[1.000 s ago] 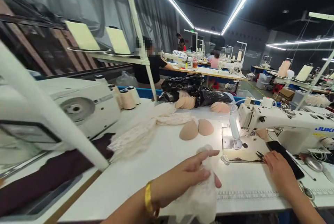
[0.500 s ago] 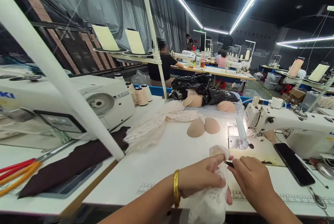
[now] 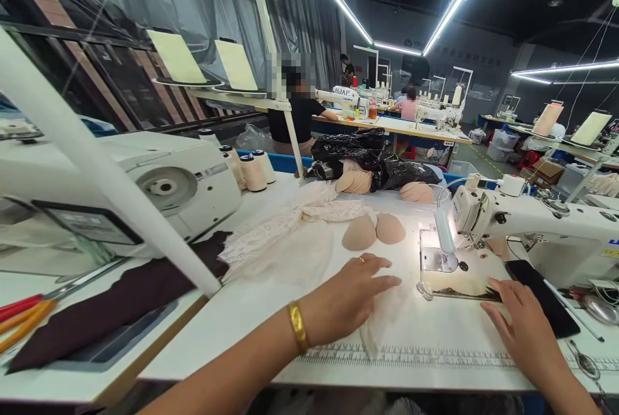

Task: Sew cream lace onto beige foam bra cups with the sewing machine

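Though they met at the white cloth (image 3: 380,319) half a second ago, left hand (image 3: 343,304) and right hand (image 3: 525,319) are now apart: the left open at the cloth, lower centre, the right, fingers parted, beside the phone (image 3: 550,303), lower right; close work seems paused.

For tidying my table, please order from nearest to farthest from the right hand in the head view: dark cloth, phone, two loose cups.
1. Phone, beside the right hand.
2. Two loose cups, ahead, to the left.
3. Dark cloth, far left.
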`<state>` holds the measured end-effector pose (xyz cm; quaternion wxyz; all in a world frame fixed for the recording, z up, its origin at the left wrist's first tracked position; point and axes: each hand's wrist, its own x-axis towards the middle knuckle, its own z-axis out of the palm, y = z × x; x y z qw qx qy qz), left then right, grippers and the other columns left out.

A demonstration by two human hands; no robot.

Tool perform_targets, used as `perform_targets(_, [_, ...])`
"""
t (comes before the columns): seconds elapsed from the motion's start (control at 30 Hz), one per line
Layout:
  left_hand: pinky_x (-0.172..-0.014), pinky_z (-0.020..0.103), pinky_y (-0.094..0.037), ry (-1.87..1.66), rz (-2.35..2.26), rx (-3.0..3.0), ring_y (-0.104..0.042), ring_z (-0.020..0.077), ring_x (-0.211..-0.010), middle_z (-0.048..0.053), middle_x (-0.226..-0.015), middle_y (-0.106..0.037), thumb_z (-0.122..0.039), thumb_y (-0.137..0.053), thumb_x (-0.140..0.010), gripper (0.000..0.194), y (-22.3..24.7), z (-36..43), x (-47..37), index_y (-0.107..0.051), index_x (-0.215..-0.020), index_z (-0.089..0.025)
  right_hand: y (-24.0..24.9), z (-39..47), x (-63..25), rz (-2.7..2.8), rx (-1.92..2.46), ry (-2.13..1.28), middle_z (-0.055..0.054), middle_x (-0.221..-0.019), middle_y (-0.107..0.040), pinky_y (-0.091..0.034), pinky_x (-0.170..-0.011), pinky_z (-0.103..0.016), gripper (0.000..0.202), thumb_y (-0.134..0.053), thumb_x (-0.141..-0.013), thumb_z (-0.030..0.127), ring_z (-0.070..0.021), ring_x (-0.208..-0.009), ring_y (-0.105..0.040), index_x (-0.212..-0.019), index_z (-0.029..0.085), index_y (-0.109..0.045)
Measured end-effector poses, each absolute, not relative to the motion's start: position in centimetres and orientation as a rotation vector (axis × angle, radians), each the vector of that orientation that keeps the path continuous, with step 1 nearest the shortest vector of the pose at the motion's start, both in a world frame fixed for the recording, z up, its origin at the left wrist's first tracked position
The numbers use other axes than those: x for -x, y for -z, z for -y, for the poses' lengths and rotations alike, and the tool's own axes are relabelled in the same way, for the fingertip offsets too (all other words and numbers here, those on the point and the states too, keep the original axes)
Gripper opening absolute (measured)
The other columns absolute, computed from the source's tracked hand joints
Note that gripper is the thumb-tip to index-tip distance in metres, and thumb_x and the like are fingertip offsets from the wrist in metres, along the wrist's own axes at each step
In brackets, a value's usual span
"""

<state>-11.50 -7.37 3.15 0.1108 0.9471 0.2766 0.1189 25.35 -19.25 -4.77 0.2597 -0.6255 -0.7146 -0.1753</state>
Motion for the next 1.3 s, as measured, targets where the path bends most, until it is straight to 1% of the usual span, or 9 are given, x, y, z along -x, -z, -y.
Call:
perform_targets(0.2, [-0.077, 0.034, -0.045, -0.340, -0.838, -2.762, -0.059, 0.0211, -0.082, 0.006, -0.085, -0.069, -0.014, -0.060, -0.096, 0.021, -2.8, 7.8, 9.5, -0.068, -0.076, -0.017, 2.9, 20.1, -18.1, 1.958, 1.386, -0.205, -0.007, -0.107, -0.067, -0.055, -0.088, -0.038, 0.018, -0.049, -0.107, 0.032, -0.0237, -0.100, -0.065, -0.118, 0.027, -0.063])
perform_targets(0.37, [-0.078, 0.032, -0.044, -0.715, -0.672, -2.607, -0.059, 0.0194, -0.083, 0.004, -0.086, -0.068, -0.031, -0.060, -0.102, 0.028, -4.1, 8.6, 9.0, -0.070, -0.080, -0.018, 0.9, 19.9, -13.6, 1.789, 1.306, -0.562, -0.010, -0.135, -0.061, -0.053, -0.097, -0.039, 0.040, -0.062, -0.100, 0.044, -0.0278, -0.122, -0.058, -0.137, 0.028, -0.057])
perform_targets(0.53, [-0.078, 0.032, -0.048, -0.972, -0.744, -2.432, -0.061, 0.0187, -0.082, 0.003, -0.085, -0.065, -0.029, -0.051, -0.104, 0.025, -4.6, 9.9, 8.3, -0.071, -0.093, -0.021, -0.9, 18.7, -11.6, 1.402, 1.298, -0.950, -0.001, -0.086, -0.065, -0.049, -0.066, -0.027, 0.034, -0.057, -0.099, 0.057, -0.0185, -0.076, -0.060, -0.100, 0.024, -0.062])
perform_targets(0.63, [-0.080, 0.034, -0.052, -1.117, -0.881, -2.237, -0.063, 0.0196, -0.086, 0.003, -0.097, -0.066, -0.034, -0.061, -0.098, 0.021, -4.2, 11.4, 8.1, -0.064, -0.116, -0.023, -1.2, 18.5, -10.8, 1.168, 1.271, -0.944, 0.001, -0.088, -0.064, -0.047, -0.062, -0.025, 0.040, -0.066, -0.093, 0.062, -0.0157, -0.068, -0.056, -0.106, 0.025, -0.059])
perform_targets(0.73, [-0.093, 0.037, -0.053, -0.935, -0.745, -2.177, -0.065, 0.0244, -0.106, 0.005, -0.120, -0.067, -0.029, -0.078, -0.081, 0.055, -3.6, 13.1, 7.7, -0.054, -0.130, -0.025, -1.1, 18.8, -10.6, 1.155, 1.248, -0.946, -0.002, -0.091, -0.066, -0.051, -0.069, -0.029, 0.045, -0.065, -0.094, 0.063, -0.0184, -0.074, -0.060, -0.119, 0.026, -0.060])
perform_targets(0.9, [-0.075, 0.031, -0.051, -0.798, -0.806, -1.796, -0.063, 0.0194, -0.082, 0.001, -0.092, -0.068, -0.026, -0.061, -0.091, 0.012, -3.9, 13.2, 7.1, -0.061, -0.102, -0.022, -1.0, 18.5, -12.3, 1.180, 1.150, -0.889, -0.008, -0.111, -0.069, -0.050, -0.096, -0.039, 0.053, -0.063, -0.094, 0.065, -0.0252, -0.103, -0.064, -0.132, 0.029, -0.058])
perform_targets(0.97, [-0.072, 0.030, -0.050, -0.771, -0.738, -1.596, -0.061, 0.0182, -0.077, 0.001, -0.085, -0.065, -0.039, -0.068, -0.089, 0.021, -4.2, 12.8, 7.1, -0.061, -0.095, -0.020, -0.8, 18.2, -12.7, 1.226, 1.115, -1.029, -0.008, -0.119, -0.067, -0.048, -0.098, -0.040, 0.059, -0.068, -0.089, 0.067, -0.0257, -0.107, -0.062, -0.134, 0.029, -0.057])
perform_targets(1.17, [-0.065, 0.026, -0.045, -0.794, -0.685, -1.235, -0.055, 0.0156, -0.070, -0.001, -0.075, -0.058, -0.057, -0.084, -0.075, 0.048, -3.7, 13.2, 6.8, -0.057, -0.085, -0.018, 0.3, 17.9, -11.2, 1.055, 0.940, -1.407, 0.003, -0.070, -0.055, -0.038, -0.070, -0.026, 0.039, -0.075, -0.089, 0.056, -0.0138, -0.069, -0.047, -0.087, 0.021, -0.060])
perform_targets(1.3, [-0.064, 0.026, -0.044, -0.732, -0.684, -1.220, -0.054, 0.0150, -0.068, -0.001, -0.074, -0.057, -0.065, -0.080, -0.074, 0.055, -2.4, 12.3, 7.4, -0.054, -0.086, -0.018, 0.5, 17.6, -11.4, 0.963, 0.933, -1.467, 0.008, -0.059, -0.045, -0.031, -0.063, -0.025, 0.039, -0.074, -0.090, 0.055, -0.0119, -0.058, -0.037, -0.085, 0.023, -0.054])
